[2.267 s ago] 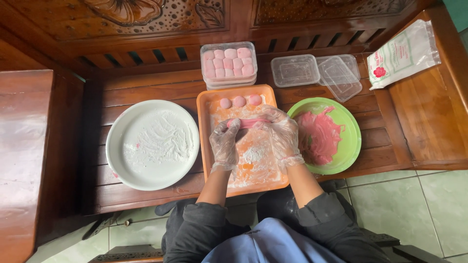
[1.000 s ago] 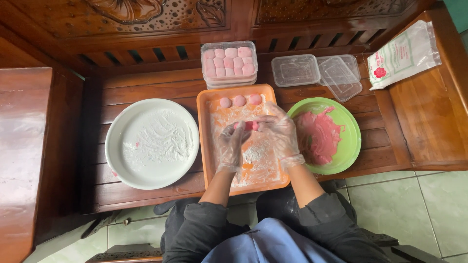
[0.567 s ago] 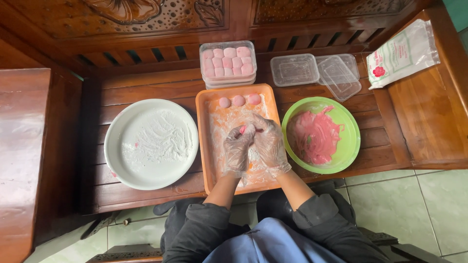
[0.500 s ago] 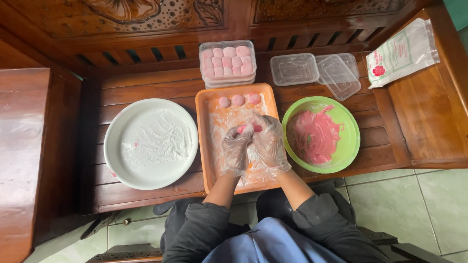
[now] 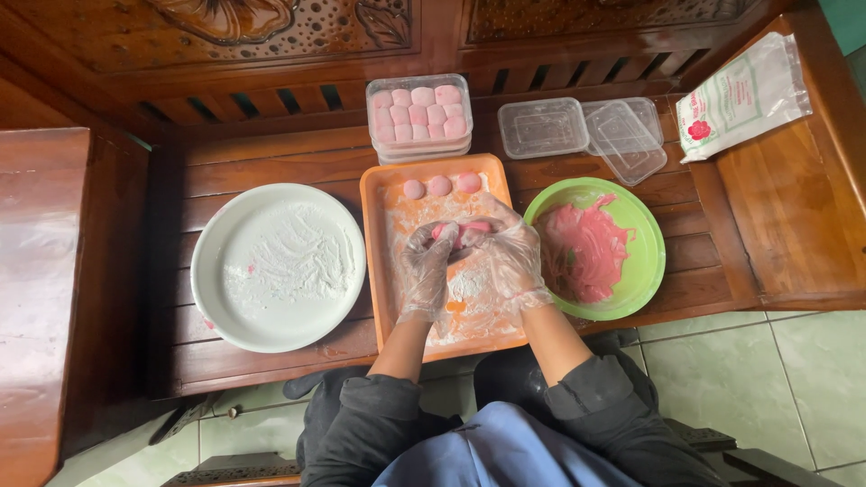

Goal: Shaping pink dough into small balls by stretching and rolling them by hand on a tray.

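Head camera is looking straight down at a dark wooden counter (image 5: 271, 162) and at two hands in thin clear gloves. The left hand (image 5: 427, 271) and the right hand (image 5: 505, 257) are meeting over the middle of an orange tray (image 5: 374, 271). Both hands are closing around a small pink dough piece (image 5: 456, 232), the fingers curling over it from the two sides, so only a part of the pink is showing between them. The tray is lying at the middle of the counter, reaching to its near edge, and its floor is dusted with white flour. Three pink balls (image 5: 439, 186) are sitting in a row at the far end of the tray, well apart from the hands.

Left of the tray a white plate (image 5: 212, 271) with spread flour is resting near the near edge. Right of the tray, just beside it, a green bowl (image 5: 649, 261) is holding a pink sticky mass. At the far edge, behind the tray, a clear box (image 5: 419, 117) full of pink balls is standing on other boxes. Empty clear containers (image 5: 543, 126) and lids are lying next to it toward the right. A white bag (image 5: 744, 95) is lying on the raised wooden part at the far right corner.
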